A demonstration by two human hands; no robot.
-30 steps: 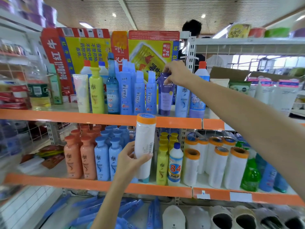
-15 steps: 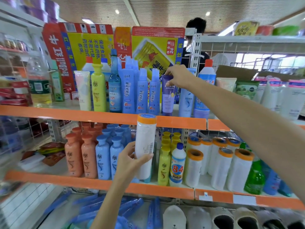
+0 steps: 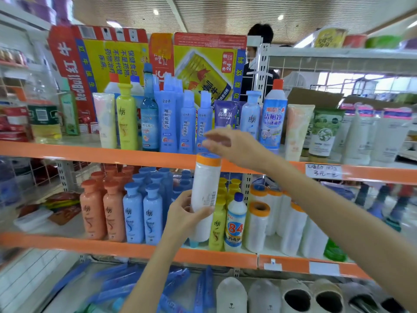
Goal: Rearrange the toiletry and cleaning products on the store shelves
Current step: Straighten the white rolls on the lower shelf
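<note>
Mid-frame, the left hand (image 3: 182, 213) grips a white roll (image 3: 205, 195) not yet shelved, the right hand (image 3: 232, 145) hovers above it, fingers spread and empty, and the purple tube (image 3: 225, 114) stands shelved above.

A red and yellow cardboard box (image 3: 74, 73) reads "RedBull"; right of the left hand's fingers (image 3: 198, 214), a white disinfectant bottle (image 3: 234, 224) shows "84", its smaller print seemingly illegible.

White orange-capped roll (image 3: 205, 193) upright before the orange shelves (image 3: 90, 153).
</note>
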